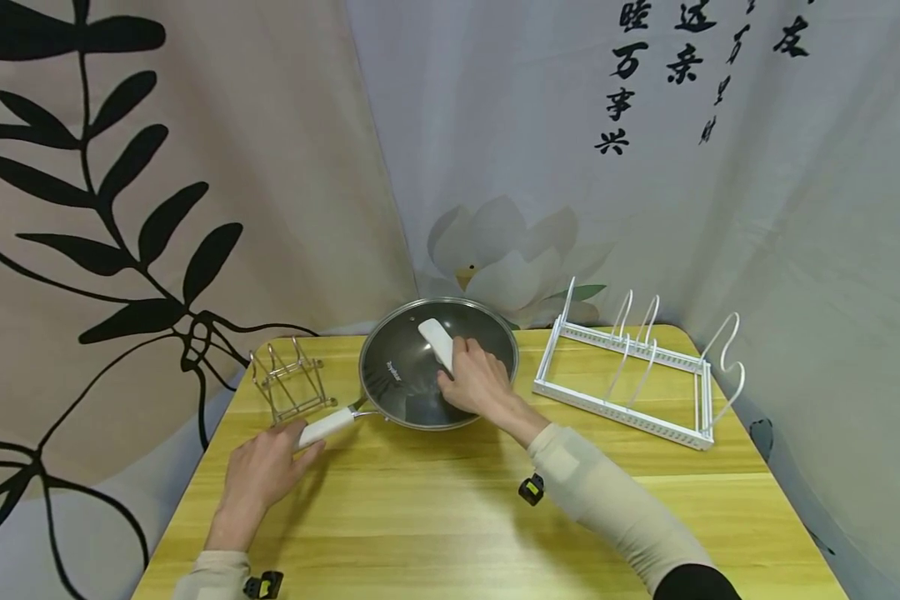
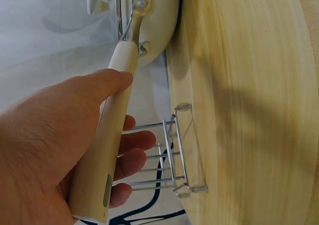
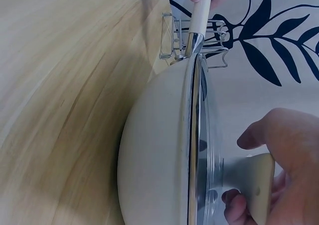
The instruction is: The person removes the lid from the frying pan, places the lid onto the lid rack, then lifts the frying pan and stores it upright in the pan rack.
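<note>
**Person holds a cream, rounded wok [image 3: 152, 150] and its clear, metal-rimmed glass lid [image 1: 397, 358]**

Head view: The wok is near the far edge of a pale wooden desk [image 1: 420, 517], between a small silver wire rack [image 1: 305, 409] and a white metal rack [image 1: 622, 414]. The left hand [image 1: 266, 467] holds the long cream handle [image 1: 328, 427]; the right hand [image 1: 483, 379] covers the flat cream lid knob [image 1: 437, 342].

Left wrist view: The thumb presses along the handle's top, the other fingers curl beneath. This grip seems sound; keeping the handle level should stop the wok tipping.

Right wrist view: The lid appears seated on the wok. Fingers curl behind the knob; the thumb stands off it, so closing it would probably firm the grip. Any lift is best straight and level, clear of the rim.
</note>
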Demonstrator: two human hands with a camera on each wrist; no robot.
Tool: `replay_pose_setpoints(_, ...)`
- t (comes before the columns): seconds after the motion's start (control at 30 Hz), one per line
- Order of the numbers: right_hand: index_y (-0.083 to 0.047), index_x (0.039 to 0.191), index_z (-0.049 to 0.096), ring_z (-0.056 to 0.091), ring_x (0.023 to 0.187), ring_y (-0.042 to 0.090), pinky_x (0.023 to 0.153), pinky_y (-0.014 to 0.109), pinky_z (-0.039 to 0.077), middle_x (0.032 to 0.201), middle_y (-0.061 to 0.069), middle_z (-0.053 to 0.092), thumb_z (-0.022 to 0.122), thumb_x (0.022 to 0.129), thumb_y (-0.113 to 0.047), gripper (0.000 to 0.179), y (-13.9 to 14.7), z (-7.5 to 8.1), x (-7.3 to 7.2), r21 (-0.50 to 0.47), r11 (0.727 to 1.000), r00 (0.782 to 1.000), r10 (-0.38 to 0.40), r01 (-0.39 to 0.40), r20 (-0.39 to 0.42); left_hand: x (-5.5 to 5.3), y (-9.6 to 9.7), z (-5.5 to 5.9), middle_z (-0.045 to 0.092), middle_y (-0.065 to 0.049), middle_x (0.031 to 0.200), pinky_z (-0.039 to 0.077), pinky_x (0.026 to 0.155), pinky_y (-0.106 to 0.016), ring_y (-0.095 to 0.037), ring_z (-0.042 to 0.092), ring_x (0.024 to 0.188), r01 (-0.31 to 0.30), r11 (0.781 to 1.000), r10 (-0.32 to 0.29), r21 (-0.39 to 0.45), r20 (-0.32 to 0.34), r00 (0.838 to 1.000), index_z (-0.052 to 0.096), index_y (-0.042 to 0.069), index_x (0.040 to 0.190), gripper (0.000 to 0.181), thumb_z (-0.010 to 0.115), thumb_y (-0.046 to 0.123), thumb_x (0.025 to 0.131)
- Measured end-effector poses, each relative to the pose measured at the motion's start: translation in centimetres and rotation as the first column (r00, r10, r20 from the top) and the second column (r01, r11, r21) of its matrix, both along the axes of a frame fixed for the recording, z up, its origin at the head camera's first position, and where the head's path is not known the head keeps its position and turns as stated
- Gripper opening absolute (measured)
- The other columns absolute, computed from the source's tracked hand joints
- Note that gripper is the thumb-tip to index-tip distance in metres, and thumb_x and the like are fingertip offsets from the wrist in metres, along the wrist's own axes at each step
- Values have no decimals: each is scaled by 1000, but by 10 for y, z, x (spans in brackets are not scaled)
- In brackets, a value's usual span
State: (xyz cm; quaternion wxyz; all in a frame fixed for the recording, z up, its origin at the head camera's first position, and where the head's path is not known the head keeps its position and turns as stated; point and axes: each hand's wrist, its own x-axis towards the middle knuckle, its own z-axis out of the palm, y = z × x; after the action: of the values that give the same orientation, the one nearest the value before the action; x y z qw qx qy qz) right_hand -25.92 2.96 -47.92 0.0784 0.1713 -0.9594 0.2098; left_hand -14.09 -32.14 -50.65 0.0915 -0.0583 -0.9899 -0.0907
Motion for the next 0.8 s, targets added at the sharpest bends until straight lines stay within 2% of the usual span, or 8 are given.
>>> replay_pose_setpoints(0.27,2,138,62,70,81,29,66,48,63,107,14,69,74,104,-37,53,-1,0,-2,-3,1000,999,-19,19,32,-1,1,0,55,-2,68,33,45,-34,-17,45,54,1,1000,-1,-4,-15,1000,71,10,103,32,87,37,101)
replay_pose_setpoints(0.8,-2,130,62,73,83,32,72,52,66,108,14,71,74,103,-36,45,-3,-1,-6,-5,999,997,-41,41,66,1,1,-3,53,-2,65,32,45,-33,-17,44,51,1,1000,-2,-21,-25,1000,69,10,97,34,88,39,100)
